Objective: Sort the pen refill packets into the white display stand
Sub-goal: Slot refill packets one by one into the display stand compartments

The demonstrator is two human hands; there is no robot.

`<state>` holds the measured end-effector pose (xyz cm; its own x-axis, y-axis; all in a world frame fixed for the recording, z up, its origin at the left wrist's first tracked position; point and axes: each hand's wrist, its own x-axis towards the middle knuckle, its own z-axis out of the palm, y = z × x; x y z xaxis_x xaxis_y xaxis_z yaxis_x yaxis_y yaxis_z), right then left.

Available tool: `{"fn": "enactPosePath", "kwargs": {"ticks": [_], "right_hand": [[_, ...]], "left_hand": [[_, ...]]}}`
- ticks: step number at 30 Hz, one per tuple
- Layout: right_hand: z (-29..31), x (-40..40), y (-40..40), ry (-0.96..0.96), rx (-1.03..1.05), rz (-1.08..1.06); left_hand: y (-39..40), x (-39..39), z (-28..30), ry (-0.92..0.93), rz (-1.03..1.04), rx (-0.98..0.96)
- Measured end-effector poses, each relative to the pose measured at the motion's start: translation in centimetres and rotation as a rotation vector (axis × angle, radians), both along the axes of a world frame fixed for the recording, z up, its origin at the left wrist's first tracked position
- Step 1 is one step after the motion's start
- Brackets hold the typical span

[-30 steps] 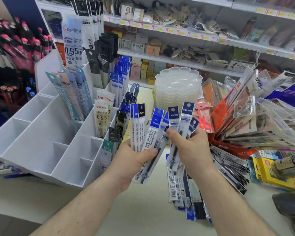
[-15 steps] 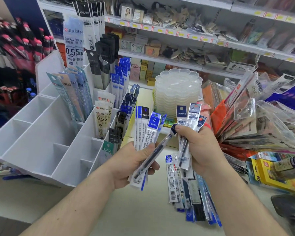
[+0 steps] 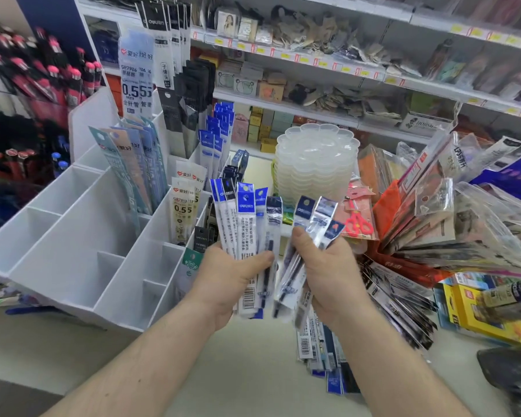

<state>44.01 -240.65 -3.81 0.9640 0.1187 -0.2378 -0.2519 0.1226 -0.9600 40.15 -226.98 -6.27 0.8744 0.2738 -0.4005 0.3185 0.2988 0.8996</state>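
Bare forearms (image 3: 139, 365), no sleeves, no jewellery.

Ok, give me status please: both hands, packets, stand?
Left hand grips blue-topped refill packets. Right hand grips another bunch. White display stand unobstructed.

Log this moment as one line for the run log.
left hand: holds refill packets | right hand: holds more packets | display stand: partly filled | stage: sorting in hand

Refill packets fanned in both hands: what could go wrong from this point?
1. The left hand grips a loose fan of refill packets; one could slip out onto the counter.
2. The right hand holds its bundle at a tilt and blurred, so types may get mixed.
3. The white display stand has packets leaning in its rear slots; a careless insertion could knock them.
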Motion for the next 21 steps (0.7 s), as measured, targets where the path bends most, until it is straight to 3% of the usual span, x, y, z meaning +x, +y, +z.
{"fn": "enactPosePath", "kwargs": {"ticks": [7, 12, 15, 21], "right_hand": [[-0.7, -1.0, 0.8, -0.040, -0.208, -0.075], [-0.6, -1.1, 0.2, -0.201, -0.129, -0.018], [-0.6, -1.5, 0.4, -0.290, -0.185, 0.000], [-1.3, -2.2, 1.2, -0.244, -0.285, -0.020]], "left_hand": [[-1.0, -0.8, 0.5, -0.043, -0.077, -0.062], [-0.5, -0.7, -0.1, -0.012, 0.003, -0.115], [-0.4, -0.7, -0.3, -0.013, 0.018, -0.123], [-0.7, -1.2, 0.0, -0.111, -0.114, -0.152]]}}
